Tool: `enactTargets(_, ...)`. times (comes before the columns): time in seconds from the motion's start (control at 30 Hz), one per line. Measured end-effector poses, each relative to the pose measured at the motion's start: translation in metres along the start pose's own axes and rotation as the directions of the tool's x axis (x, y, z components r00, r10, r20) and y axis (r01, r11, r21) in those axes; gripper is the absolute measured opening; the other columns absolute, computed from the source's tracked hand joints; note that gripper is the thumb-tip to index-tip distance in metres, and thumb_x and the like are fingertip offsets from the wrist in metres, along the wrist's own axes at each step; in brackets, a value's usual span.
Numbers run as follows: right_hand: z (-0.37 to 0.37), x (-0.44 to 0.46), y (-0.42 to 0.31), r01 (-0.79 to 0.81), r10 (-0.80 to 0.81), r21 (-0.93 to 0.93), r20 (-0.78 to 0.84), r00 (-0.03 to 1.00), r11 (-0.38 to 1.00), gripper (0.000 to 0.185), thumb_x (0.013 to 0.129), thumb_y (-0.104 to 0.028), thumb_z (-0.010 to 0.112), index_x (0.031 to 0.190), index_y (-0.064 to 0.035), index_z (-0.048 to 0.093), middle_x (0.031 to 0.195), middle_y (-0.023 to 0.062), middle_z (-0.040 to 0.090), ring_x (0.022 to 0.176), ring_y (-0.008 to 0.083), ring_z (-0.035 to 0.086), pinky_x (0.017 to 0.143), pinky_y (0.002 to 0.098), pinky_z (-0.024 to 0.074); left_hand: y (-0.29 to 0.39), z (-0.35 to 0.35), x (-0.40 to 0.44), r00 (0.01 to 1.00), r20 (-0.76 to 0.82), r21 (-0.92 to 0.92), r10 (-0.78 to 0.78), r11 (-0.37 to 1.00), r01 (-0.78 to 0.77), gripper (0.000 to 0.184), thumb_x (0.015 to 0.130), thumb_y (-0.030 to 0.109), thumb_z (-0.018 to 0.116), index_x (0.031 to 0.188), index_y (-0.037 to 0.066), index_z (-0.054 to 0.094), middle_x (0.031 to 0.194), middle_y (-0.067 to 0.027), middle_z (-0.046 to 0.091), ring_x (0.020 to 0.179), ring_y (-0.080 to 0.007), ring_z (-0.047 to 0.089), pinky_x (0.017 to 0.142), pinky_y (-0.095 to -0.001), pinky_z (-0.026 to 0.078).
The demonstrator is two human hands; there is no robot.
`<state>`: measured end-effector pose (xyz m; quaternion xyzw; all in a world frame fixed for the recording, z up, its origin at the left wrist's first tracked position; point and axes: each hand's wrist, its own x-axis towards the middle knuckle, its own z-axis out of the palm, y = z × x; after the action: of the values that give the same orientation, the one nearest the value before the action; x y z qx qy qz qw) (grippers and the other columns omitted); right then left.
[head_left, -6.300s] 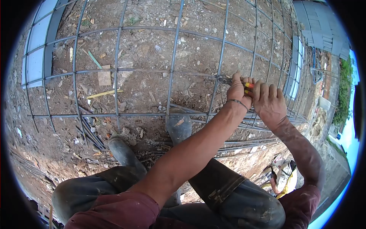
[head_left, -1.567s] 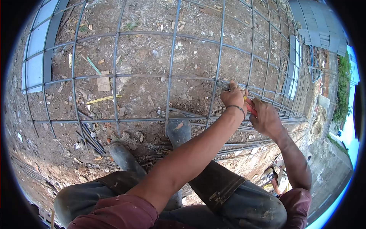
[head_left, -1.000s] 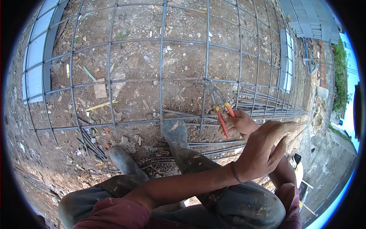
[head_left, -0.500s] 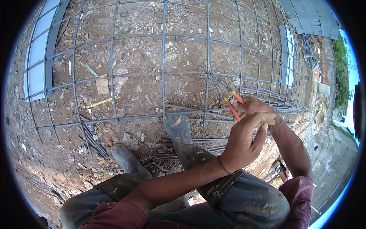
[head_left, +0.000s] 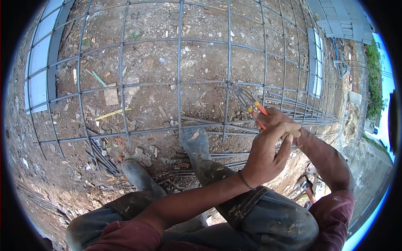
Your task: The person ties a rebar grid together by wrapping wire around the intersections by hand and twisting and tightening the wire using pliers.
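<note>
My right hand [head_left: 274, 119] is closed around the orange-red handles of a pair of end-cutting nippers [head_left: 243, 96]. The nippers' jaws meet the steel bar mesh [head_left: 228, 50] at a bar crossing; any wire there is too small to make out. In front of my right wrist, my left hand [head_left: 270, 152] has its fingers curled towards its thumb. What those fingers hold, if anything, is hidden. A dark band circles my left wrist.
Loose steel bars [head_left: 234, 127] lie under the near mesh edge, with a short bundle [head_left: 102, 157] at left. My boots [head_left: 194, 140] stand beside the mesh. Pale panels [head_left: 37, 83] lie at left and right. Wood scraps [head_left: 111, 95] and stones litter the dirt.
My right forearm and elbow have swung slightly outward to the right, and the nippers' handles have turned a little. Their jaws stay at the same crossing. My left hand has barely moved.
</note>
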<state>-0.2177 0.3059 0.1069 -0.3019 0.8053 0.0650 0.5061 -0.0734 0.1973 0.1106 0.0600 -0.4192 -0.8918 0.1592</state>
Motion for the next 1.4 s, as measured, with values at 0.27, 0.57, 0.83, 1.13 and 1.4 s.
enactTargets(0.27, 0.036, 0.003, 0.051, -0.171, 0.069, 0.976, 0.163, 0.984, 0.136, 0.047, 0.089, -0.012, 0.078, 0.13, -0.0014, 0.058, 0.089, 0.0072, 0.069, 0.058, 0.0129, 0.064, 0.044, 0.024, 0.049, 0.004, -0.009, 0.002, 0.995, -0.102, -0.012, -0.022, 1.0, 0.02, 0.02, 0.104, 0.005, 0.055, 0.12, -0.005, 0.062, 0.1, -0.0144, 0.071, 0.094, -0.0155, 0.069, 0.076, -0.029, 0.055)
enactTargets(0.57, -0.007, -0.021, -0.009, -0.07, -0.221, -0.543, -0.452, 0.864, 0.837, 0.044, 0.087, -0.015, 0.071, 0.124, 0.002, 0.054, 0.101, 0.0181, 0.063, 0.082, 0.0329, 0.07, 0.071, 0.0444, 0.0577, -0.033, -0.064, -0.003, 0.892, -0.438, 0.001, -0.109, 0.993, 0.121, 0.017, 0.106, 0.004, 0.052, 0.117, -0.003, 0.063, 0.101, -0.0119, 0.073, 0.098, -0.0154, 0.069, 0.088, -0.029, 0.053)
enactTargets(0.83, -0.023, -0.008, 0.014, 0.043, -0.162, -0.332, -0.341, 0.926, 0.942, 0.042, 0.103, -0.031, 0.061, 0.125, 0.0045, 0.06, 0.077, 0.0152, 0.064, 0.054, 0.0301, 0.059, 0.055, 0.0433, 0.0515, -0.043, -0.105, 0.01, 0.793, -0.599, -0.009, -0.108, 0.992, 0.128, 0.018, 0.104, 0.003, 0.052, 0.113, -0.002, 0.067, 0.099, -0.0111, 0.073, 0.097, -0.0163, 0.07, 0.095, -0.033, 0.056)
enactTargets(1.13, 0.057, -0.049, 0.037, -0.353, -0.144, 0.931, 0.363, 0.921, 0.093, 0.042, 0.107, -0.037, 0.054, 0.109, 0.0036, 0.066, 0.077, 0.0123, 0.07, 0.052, 0.0143, 0.062, 0.041, 0.027, 0.0471, -0.064, -0.136, 0.014, 0.785, -0.585, -0.13, -0.205, 0.979, 0.159, 0.019, 0.103, 0.003, 0.055, 0.116, -0.003, 0.067, 0.11, -0.0142, 0.073, 0.103, -0.0202, 0.071, 0.099, -0.0353, 0.056)
enactTargets(1.4, 0.108, -0.052, -0.013, 0.082, 0.009, 0.994, -0.083, 0.997, 0.076, 0.022, 0.099, -0.011, 0.067, 0.112, 0.0064, 0.071, 0.078, 0.0111, 0.071, 0.061, 0.0167, 0.068, 0.056, 0.0273, 0.0542, -0.073, -0.109, -0.007, 0.824, -0.35, -0.306, -0.446, 0.886, 0.349, 0.04, 0.109, 0.027, 0.05, 0.131, -0.006, 0.054, 0.136, -0.0213, 0.062, 0.124, -0.0279, 0.064, 0.107, -0.0408, 0.05)
